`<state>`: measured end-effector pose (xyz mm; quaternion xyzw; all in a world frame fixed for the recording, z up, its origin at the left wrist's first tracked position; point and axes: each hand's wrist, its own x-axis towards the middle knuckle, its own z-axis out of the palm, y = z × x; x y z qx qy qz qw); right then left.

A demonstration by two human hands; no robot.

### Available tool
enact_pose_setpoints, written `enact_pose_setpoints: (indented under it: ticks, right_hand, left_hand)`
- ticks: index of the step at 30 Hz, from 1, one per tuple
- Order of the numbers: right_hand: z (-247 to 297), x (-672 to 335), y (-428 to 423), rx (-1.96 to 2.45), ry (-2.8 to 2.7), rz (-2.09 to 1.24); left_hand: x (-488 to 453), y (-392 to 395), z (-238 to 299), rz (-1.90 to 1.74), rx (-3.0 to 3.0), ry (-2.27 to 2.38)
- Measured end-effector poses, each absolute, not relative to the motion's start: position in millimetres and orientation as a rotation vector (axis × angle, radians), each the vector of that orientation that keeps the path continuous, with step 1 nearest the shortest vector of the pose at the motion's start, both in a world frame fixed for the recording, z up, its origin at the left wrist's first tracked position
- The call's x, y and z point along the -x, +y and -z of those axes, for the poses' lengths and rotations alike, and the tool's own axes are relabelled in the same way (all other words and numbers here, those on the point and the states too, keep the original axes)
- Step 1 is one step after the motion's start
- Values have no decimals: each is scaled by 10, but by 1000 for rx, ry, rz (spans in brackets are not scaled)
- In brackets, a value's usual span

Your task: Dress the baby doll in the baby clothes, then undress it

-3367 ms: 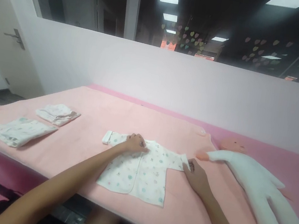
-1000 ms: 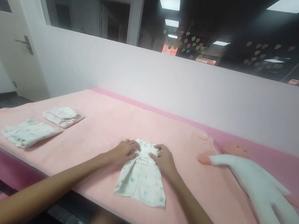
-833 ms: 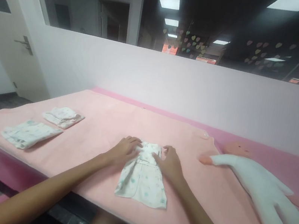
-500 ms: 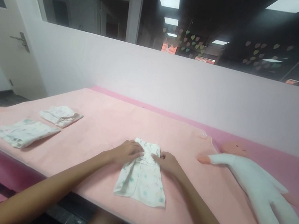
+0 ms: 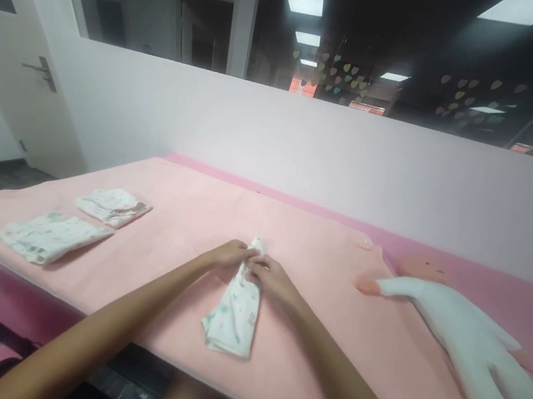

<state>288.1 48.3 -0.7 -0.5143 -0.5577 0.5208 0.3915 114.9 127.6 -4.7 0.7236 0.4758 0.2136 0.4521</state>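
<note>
Left hand (image 5: 228, 255) and right hand (image 5: 268, 275) meet at far end of small white printed baby shirt (image 5: 234, 312). Fingers of both are curled narrow, pinching bunched cloth. Fingertips buried in fold, exact grip hard to make out. Shirt trails from fingers toward near edge of pale pink towel-covered table (image 5: 319, 248). Cloth doll in white suit (image 5: 459, 324), well right of fingers, cut off at frame edge. Two folded printed garments (image 5: 56, 235) well left of fingers. Half second before, shirt wider with hands flat on it; now doubled lengthwise.

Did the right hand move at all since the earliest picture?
Yes. The right hand has gone left, away from the doll, and now meets the left hand at the top of the little shirt.
</note>
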Motion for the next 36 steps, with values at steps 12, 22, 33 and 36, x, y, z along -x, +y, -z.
enact_pose_setpoints:
  ticks: [12,22,33,36]
  right_hand:
    - [274,-3070,-687,1106,-2411,-629]
    - [333,-3357,-304,826,-2477,-245]
    - [483,-3095,167,704,-2337,24]
    - [469,-3100,170,812,-2128,-383]
  left_hand:
    - [-1028,979,147,-992,-2520,1207]
    - [-663,632,185,-503,-2573,664]
    - [-537,745,149,-434,-2505,611]
    - [-509,728,108,-442,-2488,587]
